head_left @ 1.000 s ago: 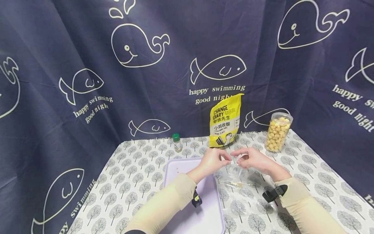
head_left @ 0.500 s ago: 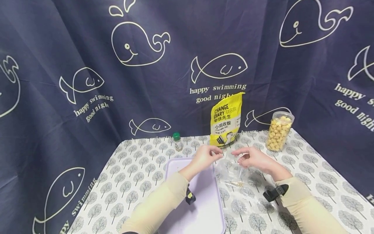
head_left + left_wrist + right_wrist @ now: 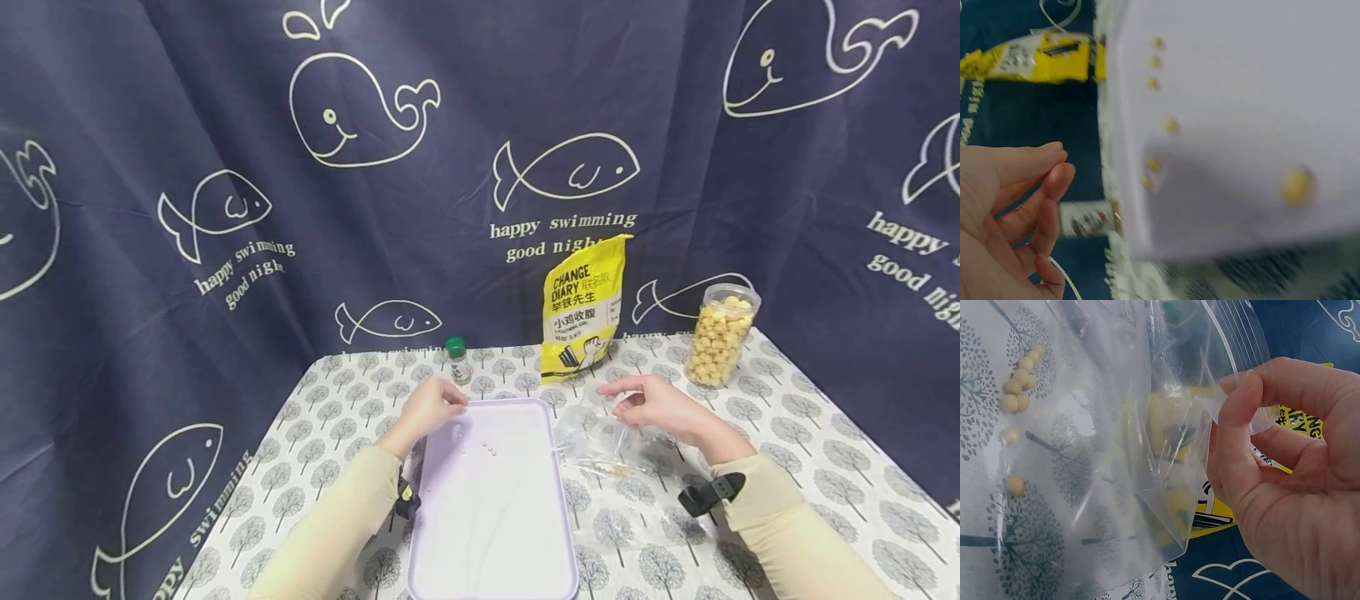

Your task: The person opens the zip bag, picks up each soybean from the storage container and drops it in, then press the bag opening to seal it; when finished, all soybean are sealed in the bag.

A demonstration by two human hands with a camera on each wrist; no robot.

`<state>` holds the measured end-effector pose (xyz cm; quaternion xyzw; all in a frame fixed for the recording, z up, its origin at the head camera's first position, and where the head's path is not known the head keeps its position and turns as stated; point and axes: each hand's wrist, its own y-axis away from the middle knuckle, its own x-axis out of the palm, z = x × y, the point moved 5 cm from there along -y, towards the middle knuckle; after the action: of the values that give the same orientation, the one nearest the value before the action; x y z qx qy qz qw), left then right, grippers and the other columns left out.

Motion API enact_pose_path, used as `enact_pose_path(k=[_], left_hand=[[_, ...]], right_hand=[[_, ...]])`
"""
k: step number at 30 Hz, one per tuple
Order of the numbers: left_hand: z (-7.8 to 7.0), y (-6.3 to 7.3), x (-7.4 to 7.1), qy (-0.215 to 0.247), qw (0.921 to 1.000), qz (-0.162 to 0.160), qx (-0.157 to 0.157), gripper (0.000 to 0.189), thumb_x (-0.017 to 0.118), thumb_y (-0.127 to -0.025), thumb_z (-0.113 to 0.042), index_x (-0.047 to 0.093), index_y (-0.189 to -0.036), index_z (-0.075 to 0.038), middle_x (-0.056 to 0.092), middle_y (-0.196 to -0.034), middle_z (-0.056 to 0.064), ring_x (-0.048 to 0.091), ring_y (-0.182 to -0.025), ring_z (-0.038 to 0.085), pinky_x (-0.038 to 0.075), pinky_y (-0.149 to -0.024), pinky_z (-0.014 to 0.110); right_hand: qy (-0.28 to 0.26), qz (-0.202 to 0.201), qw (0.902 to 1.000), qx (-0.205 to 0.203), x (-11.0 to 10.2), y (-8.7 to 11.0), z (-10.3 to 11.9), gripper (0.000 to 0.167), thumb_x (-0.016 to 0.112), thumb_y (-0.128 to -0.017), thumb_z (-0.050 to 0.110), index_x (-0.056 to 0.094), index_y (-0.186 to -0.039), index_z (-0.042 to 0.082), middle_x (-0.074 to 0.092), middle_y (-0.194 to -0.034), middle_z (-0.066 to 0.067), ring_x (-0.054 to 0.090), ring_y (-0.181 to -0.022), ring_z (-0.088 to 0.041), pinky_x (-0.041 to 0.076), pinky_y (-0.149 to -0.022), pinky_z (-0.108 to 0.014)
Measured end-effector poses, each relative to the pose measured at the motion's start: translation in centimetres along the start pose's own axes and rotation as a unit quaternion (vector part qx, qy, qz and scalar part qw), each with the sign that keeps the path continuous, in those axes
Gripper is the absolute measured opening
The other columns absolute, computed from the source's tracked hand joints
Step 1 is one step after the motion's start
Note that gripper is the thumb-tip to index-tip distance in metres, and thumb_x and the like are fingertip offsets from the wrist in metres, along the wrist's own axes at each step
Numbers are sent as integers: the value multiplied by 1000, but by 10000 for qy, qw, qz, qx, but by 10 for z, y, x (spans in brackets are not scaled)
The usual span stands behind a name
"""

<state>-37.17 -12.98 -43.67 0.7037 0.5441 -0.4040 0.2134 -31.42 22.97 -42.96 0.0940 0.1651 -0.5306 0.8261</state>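
Note:
My left hand (image 3: 432, 407) hovers by the far left corner of the lilac tray (image 3: 498, 521). In the left wrist view its thumb and index finger (image 3: 1029, 164) come close together, with nothing visible between them. Several round yellow beans, likely soybeans (image 3: 1171, 125), lie scattered on the tray. To the tray's right, my right hand (image 3: 660, 412) pinches the zip edge of a clear zip-lock bag (image 3: 1107, 450) between thumb and index finger, keeping it raised. More soybeans (image 3: 1020, 377) lie in the bag's bottom against the tablecloth.
A yellow snack pouch (image 3: 583, 308) stands behind the bag. Farther right is a clear jar of popcorn-like balls (image 3: 718, 340). A small green-capped bottle (image 3: 458, 362) stands behind the tray. A dark blue curtain (image 3: 390, 242) hangs behind the tree-patterned tablecloth (image 3: 360, 433).
My left hand has moved left from the bag's mouth, across the tray to its far left corner, uncovering the soybeans there. The right hand keeps holding the bag in place.

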Motion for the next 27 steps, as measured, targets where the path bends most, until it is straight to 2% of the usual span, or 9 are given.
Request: enact_pose_path(k=[6, 12, 15, 19, 27], left_hand=[[14, 7, 3, -232, 9996, 173, 31, 10, 82, -82, -6, 79, -91, -9, 75, -91, 4, 68, -82, 19, 57, -74, 34], [20, 5, 12, -651, 9974, 316, -57, 8, 84, -82, -14, 79, -88, -16, 75, -88, -4, 67, -78, 12, 55, -73, 30], [20, 3, 16, -754, 9964, 388, -74, 8, 85, -81, -14, 78, -83, -18, 75, -84, -7, 66, -79, 12, 54, -73, 31], [18, 2, 16, -839, 9959, 331, -14, 10, 85, -79, -9, 77, -78, -16, 74, -80, -6, 64, -79, 13, 54, -74, 33], [18, -2, 20, -978, 9943, 411, -90, 15, 84, -78, -9, 74, -72, -19, 69, -74, -9, 59, -70, 10, 52, -70, 32]], right_hand=[[-51, 36, 10000, -7, 0, -1, 1, 55, 65, -87, -7, 48, -138, -18, 63, -95, -16, 58, -75, -11, 52, -64, -27], [-11, 92, 10000, 17, 2, -3, -1, 55, 64, -87, -8, 47, -139, -18, 64, -93, -16, 58, -75, -11, 52, -63, -26], [16, 98, 9999, -12, 1, -2, -3, 57, 64, -85, -8, 48, -139, -17, 64, -91, -15, 57, -73, -12, 52, -62, -27], [92, 65, 9999, -6, -1, -2, -2, 59, 63, -82, -8, 48, -139, -17, 63, -85, -13, 56, -72, -12, 50, -61, -26], [-14, 67, 10000, 2, 1, 2, 1, 61, 65, -81, -9, 47, -138, -19, 64, -92, -19, 59, -75, -13, 53, -63, -27]])
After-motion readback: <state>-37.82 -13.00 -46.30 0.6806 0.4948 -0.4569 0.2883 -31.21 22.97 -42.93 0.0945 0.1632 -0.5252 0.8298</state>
